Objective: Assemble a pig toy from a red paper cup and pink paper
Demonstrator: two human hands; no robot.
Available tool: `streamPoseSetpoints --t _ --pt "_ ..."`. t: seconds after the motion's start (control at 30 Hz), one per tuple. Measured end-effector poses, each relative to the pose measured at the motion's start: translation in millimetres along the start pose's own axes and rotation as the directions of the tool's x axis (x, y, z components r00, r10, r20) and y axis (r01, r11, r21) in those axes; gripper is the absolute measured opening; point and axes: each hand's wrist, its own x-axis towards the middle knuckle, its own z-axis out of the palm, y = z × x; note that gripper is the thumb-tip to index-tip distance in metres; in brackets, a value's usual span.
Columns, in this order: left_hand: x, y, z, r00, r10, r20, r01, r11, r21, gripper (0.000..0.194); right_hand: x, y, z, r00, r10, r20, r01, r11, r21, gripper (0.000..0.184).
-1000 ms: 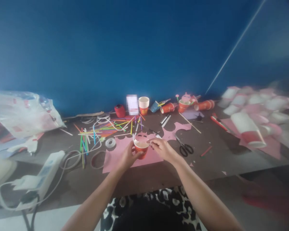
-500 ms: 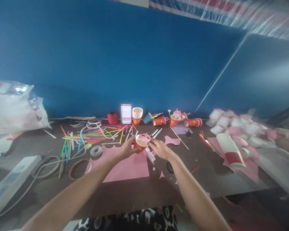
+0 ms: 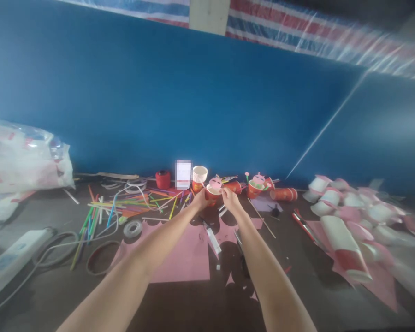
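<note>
Blue wall [image 3: 152, 101] behind paper cup [image 3: 212, 198]; left hand [image 3: 201, 199], right hand [image 3: 230, 201] clamp fingers on it; pink cutout [image 3: 215, 182] already above rim, remainder unclear.

My left hand [image 3: 199, 199] has the red paper cup [image 3: 212, 198] gripped, my right hand [image 3: 231, 201] is there at its rim, pink cutout [image 3: 215, 183] rising above the far edge, stacked paper cups [image 3: 200, 174] behind, pink sheet [image 3: 181, 260] closer to me!
</note>
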Motion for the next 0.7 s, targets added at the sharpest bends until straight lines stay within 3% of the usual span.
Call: streamPoseSetpoints --t 0.23,0.37,0.53,0.7 --pt "14 -5 2.7 0.998 -0.029 -0.05 0.032 0.998 0.06 0.059 7 6 10 0.997 -0.048 -0.062 0.05 0.999 0.02 0.026" --pt "7 -14 7.5 0.998 -0.02 -0.065 0.026 0.995 0.099 0.051 1 10 12 0.995 -0.038 -0.095 0.042 0.998 0.045 0.039" --pt "-6 -17 2.9 0.997 -0.02 -0.069 0.029 0.99 0.135 0.049 -4 13 12 0.995 0.057 -0.086 -0.054 0.998 0.033 0.047" --pt "-16 -9 -6.0 0.999 0.011 -0.046 -0.005 0.991 0.136 0.043 -14 16 1 0.971 0.227 -0.073 -0.233 0.969 -0.084 0.054"
